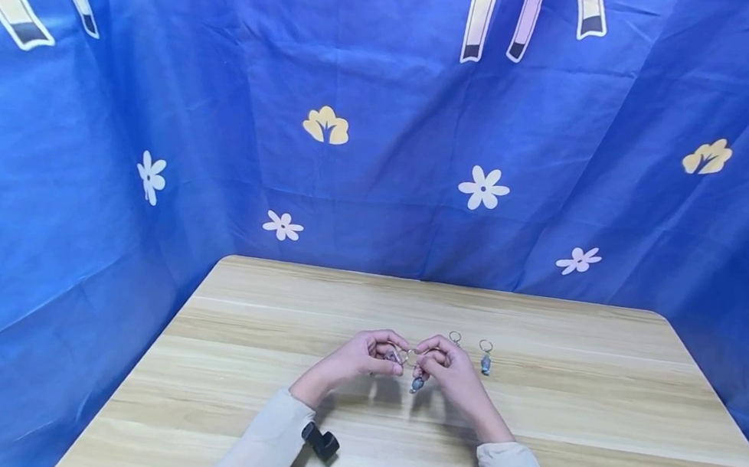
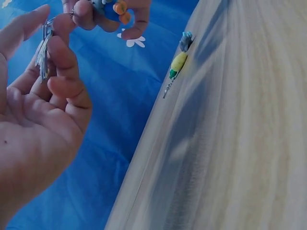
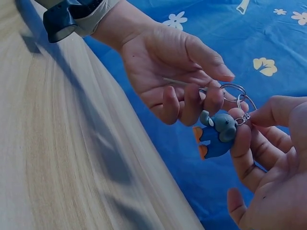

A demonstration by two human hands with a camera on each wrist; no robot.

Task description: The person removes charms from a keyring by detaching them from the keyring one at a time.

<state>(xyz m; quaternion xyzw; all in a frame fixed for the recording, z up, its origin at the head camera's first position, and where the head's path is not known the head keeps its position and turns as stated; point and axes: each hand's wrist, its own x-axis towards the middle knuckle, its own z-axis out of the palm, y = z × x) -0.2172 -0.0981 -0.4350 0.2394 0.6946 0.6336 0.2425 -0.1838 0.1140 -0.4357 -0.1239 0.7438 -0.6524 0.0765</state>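
My left hand [image 1: 360,355] grips a metal key ring [image 3: 233,86] with thin, flat silver pieces [image 2: 43,57], seen nearly edge-on, lying against its fingers. Facing it, my right hand [image 1: 454,372] pinches the ring of an elephant keychain [image 3: 218,135]. The elephant is grey with a blue body and orange feet, and it hangs from a short chain below the fingers. The two rings overlap between the fingertips in the right wrist view; I cannot tell whether they are linked. Both hands are held above the table, fingertips close together.
On the wooden table [image 1: 247,373], a keychain with a bluish figure [image 1: 486,363] lies right of my right hand. Another ring [image 1: 455,337] shows just behind that hand. A yellow-and-grey figure [image 2: 179,63] appears in the left wrist view. A blue patterned cloth [image 1: 380,188] surrounds the table.
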